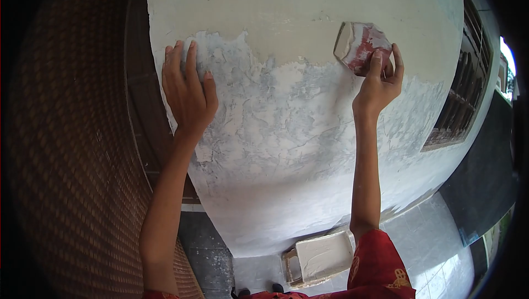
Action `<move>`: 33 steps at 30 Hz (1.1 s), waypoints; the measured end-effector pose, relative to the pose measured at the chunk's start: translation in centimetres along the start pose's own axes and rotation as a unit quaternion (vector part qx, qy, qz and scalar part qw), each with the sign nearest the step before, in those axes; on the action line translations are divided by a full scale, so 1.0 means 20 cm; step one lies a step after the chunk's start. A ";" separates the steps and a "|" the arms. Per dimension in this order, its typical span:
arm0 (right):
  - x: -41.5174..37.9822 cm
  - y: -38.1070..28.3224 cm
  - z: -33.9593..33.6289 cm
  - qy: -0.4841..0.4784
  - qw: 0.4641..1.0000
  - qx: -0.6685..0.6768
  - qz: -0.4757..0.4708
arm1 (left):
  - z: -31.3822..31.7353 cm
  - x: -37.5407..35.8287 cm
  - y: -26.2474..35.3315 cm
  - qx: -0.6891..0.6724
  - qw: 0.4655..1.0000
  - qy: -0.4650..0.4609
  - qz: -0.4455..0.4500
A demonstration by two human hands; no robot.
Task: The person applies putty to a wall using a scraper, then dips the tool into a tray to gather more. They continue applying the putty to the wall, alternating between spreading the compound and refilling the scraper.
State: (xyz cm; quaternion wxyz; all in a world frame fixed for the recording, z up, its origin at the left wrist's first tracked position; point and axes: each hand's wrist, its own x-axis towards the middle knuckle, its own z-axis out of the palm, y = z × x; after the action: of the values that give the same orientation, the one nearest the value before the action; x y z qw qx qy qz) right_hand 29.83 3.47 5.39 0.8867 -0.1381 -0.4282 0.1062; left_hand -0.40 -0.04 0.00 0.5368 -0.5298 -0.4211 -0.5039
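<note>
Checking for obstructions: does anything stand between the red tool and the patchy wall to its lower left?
Nothing visible stands between the red tool in the right hand and that patchy wall; the left hand is farther left.

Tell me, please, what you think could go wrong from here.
The red tool in the right hand is smeared with pale paste, and some might drop. The left hand, spread at the wall, could smudge its surface. The open tray below, holding more pale paste, might get kicked.
</note>
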 end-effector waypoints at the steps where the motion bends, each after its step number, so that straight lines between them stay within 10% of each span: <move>1: -0.01 0.00 0.00 0.000 1.000 -0.001 0.001 | 0.00 0.00 0.00 0.004 1.000 -0.002 0.000; 6: -0.24 0.00 0.18 -0.170 0.985 -0.006 -0.012 | 0.00 -0.01 0.00 -0.009 1.000 -0.001 -0.003; 14: 0.02 0.01 -0.06 -0.020 1.000 -0.013 0.006 | 0.00 0.00 0.00 0.000 1.000 0.000 -0.001; 20: -0.19 -0.02 0.12 -0.167 0.985 0.022 0.026 | -0.01 0.00 0.00 -0.013 1.000 -0.003 -0.008; 28: 0.06 0.01 -0.11 -0.011 1.000 -0.023 -0.001 | -0.01 0.01 0.02 0.003 1.000 0.001 -0.007; 33: -0.08 -0.07 0.08 -0.107 0.994 0.023 0.005 | -0.01 0.01 0.01 -0.002 1.000 -0.002 -0.001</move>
State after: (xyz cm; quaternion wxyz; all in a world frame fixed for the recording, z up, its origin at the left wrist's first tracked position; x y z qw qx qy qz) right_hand 27.77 2.00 5.59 0.8383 -0.1075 -0.5174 0.1344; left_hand -0.19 -0.24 0.09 0.5342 -0.5313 -0.4221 -0.5041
